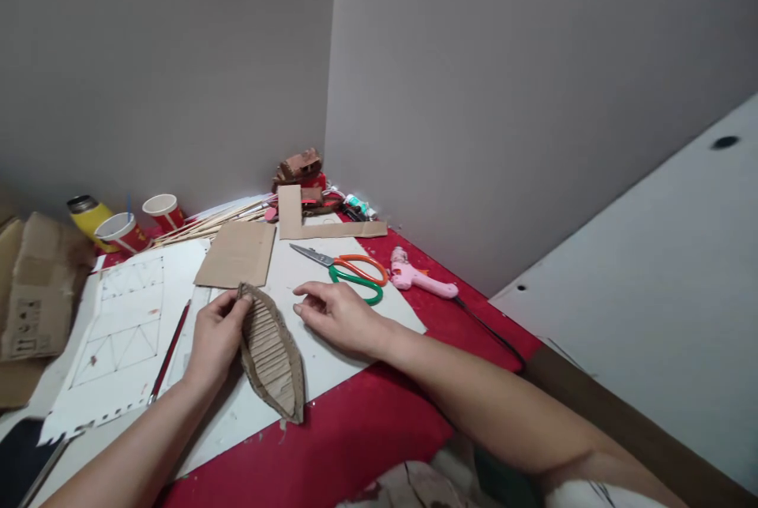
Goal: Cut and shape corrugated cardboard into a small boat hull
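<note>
My left hand (219, 334) pinches the upper tip of a leaf-shaped cardboard piece (272, 354) with a ribbed, corrugated middle and a raised edge strip. The piece slants down toward the front edge of the white sheet (337, 366). To its right my right hand (337, 314) is apart from it, thumb and forefinger parted with nothing between them. Just beyond that hand lie scissors (349, 267) with one orange and one green handle. A pink glue gun (422, 277) rests farther right on the red table, its black cord trailing off.
Behind are a flat cardboard square (237, 254) and an L-shaped cardboard strip (332, 231). At left lie a drawing (124, 318) and a pencil (170, 351). Paper cups (122, 233), a yellow bottle (88, 220), thin wooden sticks (219, 221) and a cardboard box (44, 287) stand around. Grey walls (474, 97) enclose the table.
</note>
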